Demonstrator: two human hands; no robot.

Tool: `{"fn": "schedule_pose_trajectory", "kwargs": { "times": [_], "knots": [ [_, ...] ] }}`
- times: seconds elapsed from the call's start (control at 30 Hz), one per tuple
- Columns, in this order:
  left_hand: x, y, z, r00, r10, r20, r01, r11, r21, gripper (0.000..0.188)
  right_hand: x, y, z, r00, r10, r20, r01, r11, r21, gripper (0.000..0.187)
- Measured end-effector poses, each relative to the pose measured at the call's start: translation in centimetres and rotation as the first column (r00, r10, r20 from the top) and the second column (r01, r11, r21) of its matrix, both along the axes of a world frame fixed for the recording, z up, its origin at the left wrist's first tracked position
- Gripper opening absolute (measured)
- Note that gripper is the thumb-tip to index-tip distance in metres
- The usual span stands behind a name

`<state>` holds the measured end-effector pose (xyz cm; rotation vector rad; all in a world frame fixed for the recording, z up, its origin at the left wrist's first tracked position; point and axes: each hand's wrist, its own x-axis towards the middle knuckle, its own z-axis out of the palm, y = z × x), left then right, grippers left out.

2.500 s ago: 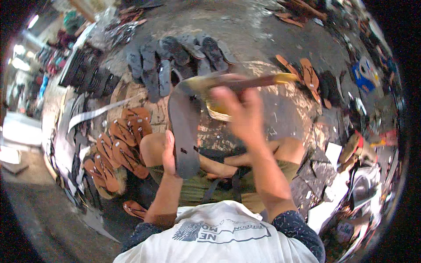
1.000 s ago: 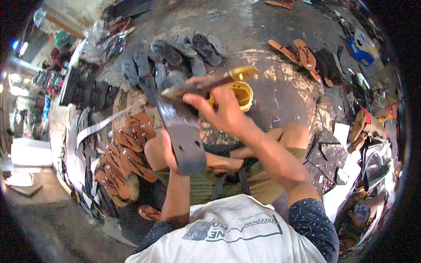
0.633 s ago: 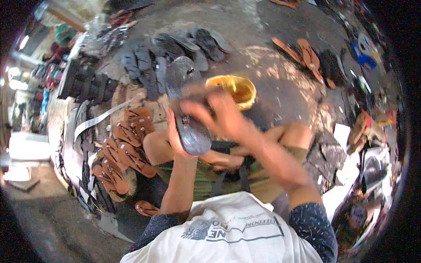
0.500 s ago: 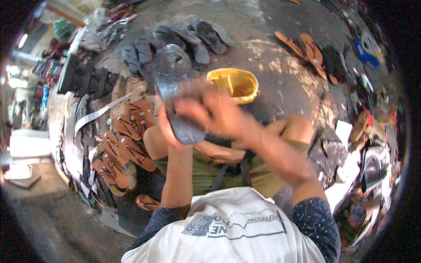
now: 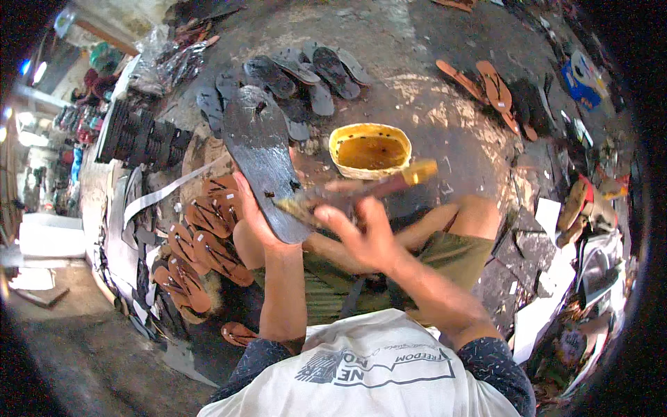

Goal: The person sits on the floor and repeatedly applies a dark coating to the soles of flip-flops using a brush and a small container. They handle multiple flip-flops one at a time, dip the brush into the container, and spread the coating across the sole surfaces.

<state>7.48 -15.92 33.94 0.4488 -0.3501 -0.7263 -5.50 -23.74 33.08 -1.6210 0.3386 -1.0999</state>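
Note:
My left hand [image 5: 258, 224] grips the heel end of a black sandal sole [image 5: 258, 149], held up and tilted with its broad end pointing away. The sole's surface looks wet and shiny, with small dark strap ends or slots showing on it. In my right hand [image 5: 368, 236] is a paintbrush [image 5: 397, 182], slightly blurred, with a yellow-tipped handle. Its bristles [image 5: 295, 207] lie at the sole's right edge near the heel. Just beyond my right hand stands a yellow container [image 5: 370, 130] with amber liquid in it.
Several black soles [image 5: 333, 73] lie on the ground ahead. Brown sandals [image 5: 208, 250] are lined up beside my left knee, and more brown sandals [image 5: 495, 90] lie far right. A white strip [image 5: 163, 187] curves at left. Dark scraps [image 5: 521, 247] and white sheets are at right.
The sole has shifted slightly left and nearer. My right hand, blurred across the sole before, has moved down toward its heel, and the paintbrush now shows. The yellow container appears less covered.

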Motion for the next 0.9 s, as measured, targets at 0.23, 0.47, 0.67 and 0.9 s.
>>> {"fn": "schedule_pose_trajectory", "kwargs": {
  "times": [0.23,0.47,0.67,0.9],
  "knots": [
    [0.9,0.3,-0.1,0.956,-0.275,-0.099,0.262,0.957,-0.127,0.058,-2.6,-0.4,1.9,0.973,0.165,-0.164,-0.184,0.977,-0.108,0.041],
    [-2.8,-0.6,-1.7,0.958,-0.107,-0.265,0.144,0.982,0.125,0.058,0.7,-3.2,0.7,0.966,0.003,-0.257,-0.085,0.948,-0.307,0.026],
    [-1.1,0.1,-2.9,0.939,-0.090,-0.333,0.086,0.996,-0.026,0.062,-0.3,-4.6,1.9,0.915,-0.076,-0.397,-0.113,0.895,-0.431,0.021],
    [-3.1,-0.5,-0.7,0.943,-0.209,-0.260,0.220,0.976,0.011,0.048,-0.8,-5.4,2.9,0.974,0.127,-0.189,-0.189,0.913,-0.361,0.029]
  ]
}}
